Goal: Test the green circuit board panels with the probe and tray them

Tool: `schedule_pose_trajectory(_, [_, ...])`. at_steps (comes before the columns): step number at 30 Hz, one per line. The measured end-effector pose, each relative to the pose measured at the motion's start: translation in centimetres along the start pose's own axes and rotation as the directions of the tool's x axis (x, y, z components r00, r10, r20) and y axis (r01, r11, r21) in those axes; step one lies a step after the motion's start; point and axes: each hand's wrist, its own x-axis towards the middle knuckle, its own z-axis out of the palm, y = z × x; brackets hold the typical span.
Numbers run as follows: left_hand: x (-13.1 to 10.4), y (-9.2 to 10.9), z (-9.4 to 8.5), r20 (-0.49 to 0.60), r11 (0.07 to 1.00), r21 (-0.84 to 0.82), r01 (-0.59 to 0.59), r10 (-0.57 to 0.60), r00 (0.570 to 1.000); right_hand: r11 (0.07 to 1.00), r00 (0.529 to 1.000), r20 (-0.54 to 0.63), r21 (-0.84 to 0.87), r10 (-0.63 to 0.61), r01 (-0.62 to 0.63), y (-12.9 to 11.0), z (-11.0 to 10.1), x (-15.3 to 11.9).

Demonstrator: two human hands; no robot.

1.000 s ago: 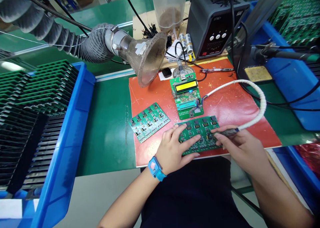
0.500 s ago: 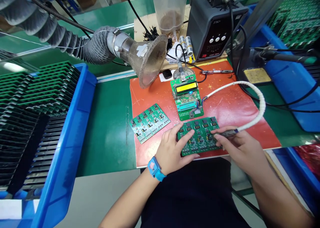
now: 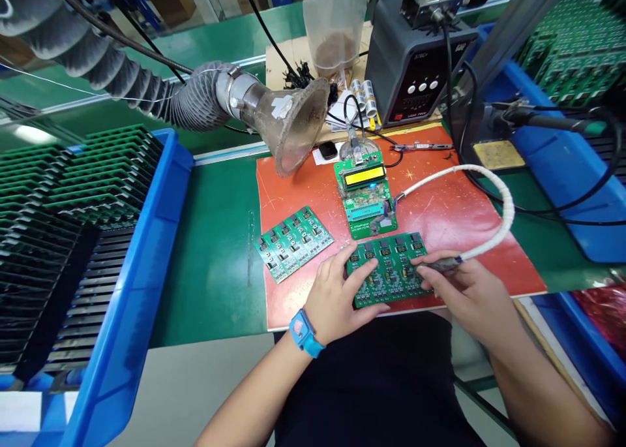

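A green circuit board panel [image 3: 391,284] with a row of small digit displays lies on the red mat [image 3: 440,205]. Spread over its left end, my left hand [image 3: 337,290] rests with fingers apart, wearing a blue wrist strap. My right hand [image 3: 464,287] grips a dark probe [image 3: 443,263] at the panel's right part; its tip is hidden by the fingers. From the probe a white sleeved cable [image 3: 506,205] loops back to a programmer board [image 3: 366,192] with a lit yellow screen. A second panel [image 3: 294,243] lies apart, left of my left hand.
A fume extraction funnel [image 3: 300,130] on a grey hose hangs over the mat's back left. Blue bins hold stacked boards at left [image 3: 166,173] and right [image 3: 562,153]. Behind stand a dark soldering station [image 3: 415,62] and a plastic bag [image 3: 337,29]. Tweezers [image 3: 423,147] lie nearby.
The camera view has shifted slightly. My right hand with the probe has moved a little to the left along the panel; my left hand stays in place.
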Motion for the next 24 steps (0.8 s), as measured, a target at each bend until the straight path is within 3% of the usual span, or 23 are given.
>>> schedule_pose_trajectory(24, [0.12,-0.15,-0.02,-0.027,1.000,-0.017,-0.010,0.009,1.000,1.000,1.000,-0.025,0.011,-0.014,0.014,0.26,0.04,-0.28])
